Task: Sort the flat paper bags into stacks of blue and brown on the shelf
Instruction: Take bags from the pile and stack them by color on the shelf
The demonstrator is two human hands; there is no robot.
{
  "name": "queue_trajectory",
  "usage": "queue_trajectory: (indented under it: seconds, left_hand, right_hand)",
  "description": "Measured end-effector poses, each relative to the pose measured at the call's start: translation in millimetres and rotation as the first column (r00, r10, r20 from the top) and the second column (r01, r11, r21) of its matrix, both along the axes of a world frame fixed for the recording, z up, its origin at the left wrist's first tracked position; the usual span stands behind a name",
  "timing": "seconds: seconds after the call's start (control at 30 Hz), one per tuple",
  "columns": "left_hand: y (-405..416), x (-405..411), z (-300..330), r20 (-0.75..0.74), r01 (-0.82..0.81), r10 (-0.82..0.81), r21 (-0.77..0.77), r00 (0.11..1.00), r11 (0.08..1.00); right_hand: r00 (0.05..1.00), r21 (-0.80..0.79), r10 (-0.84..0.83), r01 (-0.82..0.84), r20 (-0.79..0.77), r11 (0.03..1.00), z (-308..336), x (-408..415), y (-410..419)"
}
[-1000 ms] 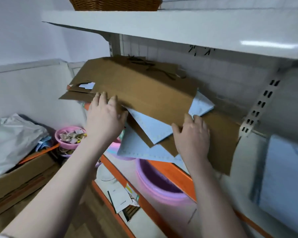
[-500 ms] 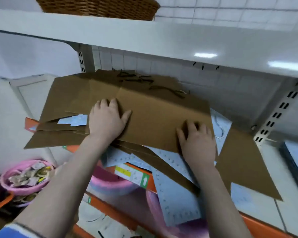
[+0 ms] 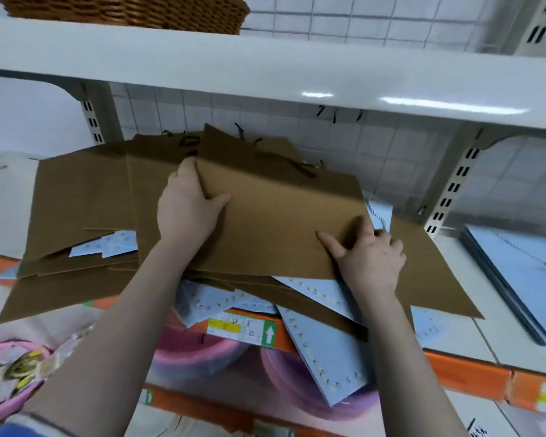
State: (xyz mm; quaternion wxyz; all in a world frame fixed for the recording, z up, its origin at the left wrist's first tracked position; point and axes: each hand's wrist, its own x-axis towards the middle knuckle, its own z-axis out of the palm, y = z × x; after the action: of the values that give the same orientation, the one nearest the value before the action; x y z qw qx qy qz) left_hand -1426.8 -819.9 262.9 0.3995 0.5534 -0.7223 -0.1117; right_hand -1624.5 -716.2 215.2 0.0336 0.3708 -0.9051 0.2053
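Bare forearms, blue sleeve (image 3: 29, 428) with pale cuff at left elbow

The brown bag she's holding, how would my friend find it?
Look under the white upper shelf at the messy pile. The top brown bag lies highest there, gripped by the left hand and right hand. Unlike its neighbours, nothing covers it.

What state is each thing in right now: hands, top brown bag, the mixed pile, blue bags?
left hand: grip shut on top brown bag's left edge
right hand: grip shut on its right front corner
top brown bag: flat, held
mixed pile: unsorted
blue bags: overhanging shelf edge
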Motion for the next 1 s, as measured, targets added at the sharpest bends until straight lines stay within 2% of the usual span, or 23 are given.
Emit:
queue_trajectory:
  seconds: [0.1,0.2,0.27,0.33,0.53,0.67,0.8,1.0]
  left_hand:
    - [5,7,2,-0.136,0.032,-0.039,-0.047,0.990,0.998]
    - [12,11,1,-0.249,0.058,-0.061,-0.019,0.967,0.998]
    - [20,8,0,-0.292,0.066,-0.060,0.009,0.954,0.998]
    - [31,3,-2,-0.306,0.052,-0.042,0.022,0.951,0.998]
    - [79,-30,-8,-0.199,-0.080,0.090,0.060,0.976,0.995]
    - [125,-84,-17,-0.121,-0.114,0.118,0.041,0.986,0.993]
    - [184,-152,-30,-0.030,-0.171,0.174,0.076,0.984,0.982]
    - [245,-234,-36,0.042,-0.129,0.124,0.151,0.991,0.980]
  right_hand:
    - [0.995,-0.103,-0.016,0.026,0.101,0.994,4,-9,6]
    - [0.980,-0.235,0.012,0.036,0.199,0.971,9,-18,16]
    - [0.961,-0.326,0.069,0.022,0.267,0.945,13,-22,23]
    - [0.948,-0.348,0.105,0.006,0.302,0.938,16,-28,32]
    - [0.981,-0.322,0.089,-0.028,0.175,0.946,13,-65,75]
    - [0.988,-0.328,0.084,-0.038,0.126,0.944,8,-108,127]
    - [0.992,-0.212,0.091,-0.071,0.089,0.975,-4,-163,189]
    - [0.998,-0.080,0.052,-0.049,0.041,0.996,-10,-230,268]
